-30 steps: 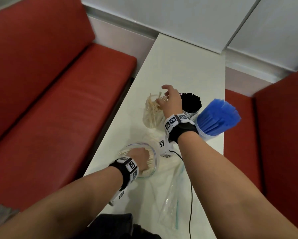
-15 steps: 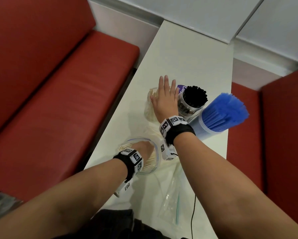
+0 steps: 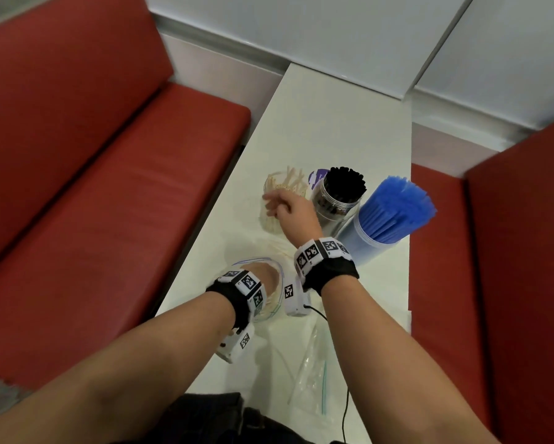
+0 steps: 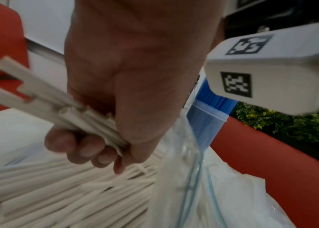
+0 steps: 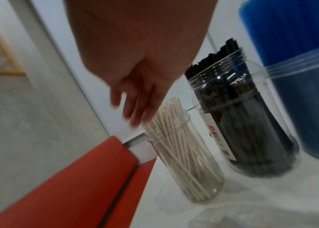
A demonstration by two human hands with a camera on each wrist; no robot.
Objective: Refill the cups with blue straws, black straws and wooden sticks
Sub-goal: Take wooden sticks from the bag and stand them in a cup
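Three clear cups stand on the white table (image 3: 333, 123). The left cup (image 3: 271, 219) (image 5: 193, 169) holds pale wooden sticks (image 5: 172, 134). The middle cup (image 3: 335, 200) (image 5: 252, 138) is packed with black straws (image 3: 346, 182), and the right cup (image 3: 365, 248) with blue straws (image 3: 397, 209) (image 5: 291, 30). My right hand (image 3: 288, 209) (image 5: 135, 100) hovers over the stick cup with straight, spread fingers, holding nothing. My left hand (image 3: 263, 277) (image 4: 100, 138) is inside a clear plastic bag (image 3: 269, 296) (image 4: 203, 192) and grips a bundle of wooden sticks (image 4: 57, 111); more sticks (image 4: 57, 192) lie below it.
Red bench seats (image 3: 93, 219) flank the table on both sides, and a grey wall panel (image 3: 301, 43) closes its far end. More clear plastic bags (image 3: 311, 379) and a black cable (image 3: 346, 411) lie on the near part of the table.
My right hand lifted off the top of the stick cup and drew back toward me and to the left. My left hand stayed in the bag.
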